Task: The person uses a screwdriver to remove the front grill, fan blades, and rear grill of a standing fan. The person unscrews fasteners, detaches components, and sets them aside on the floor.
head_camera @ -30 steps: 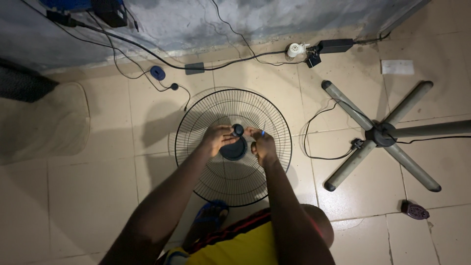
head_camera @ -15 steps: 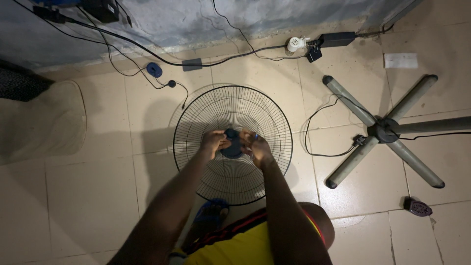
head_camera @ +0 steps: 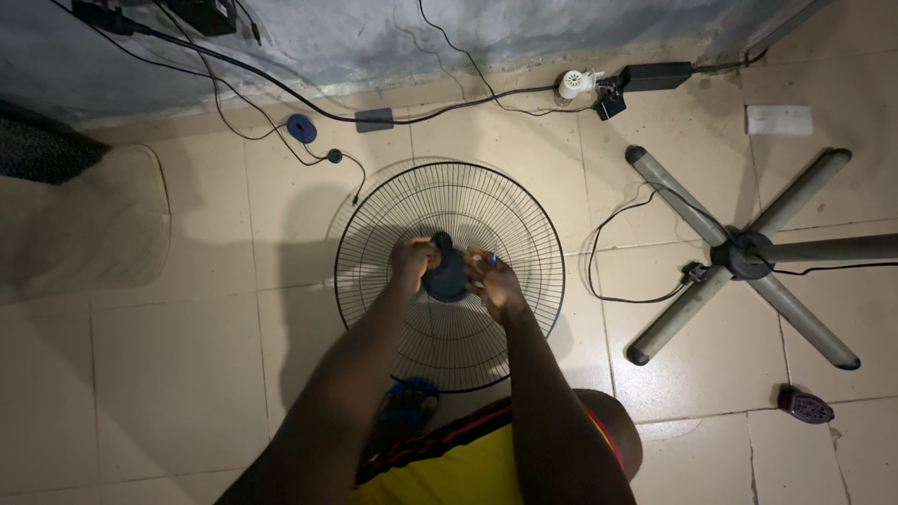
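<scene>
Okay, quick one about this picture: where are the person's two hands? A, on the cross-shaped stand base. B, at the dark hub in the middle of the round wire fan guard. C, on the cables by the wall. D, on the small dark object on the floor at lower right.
B: the left hand and right hand flank the dark hub at the centre of the wire fan guard.

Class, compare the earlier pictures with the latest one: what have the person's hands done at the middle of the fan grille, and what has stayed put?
Both hands closed in on the dark hub: the left hand now presses its side, the right hand, with a small blue item, touches the other side. The small knob seen earlier is now hidden. The wire grille, cross-shaped stand and cables stayed put.
</scene>
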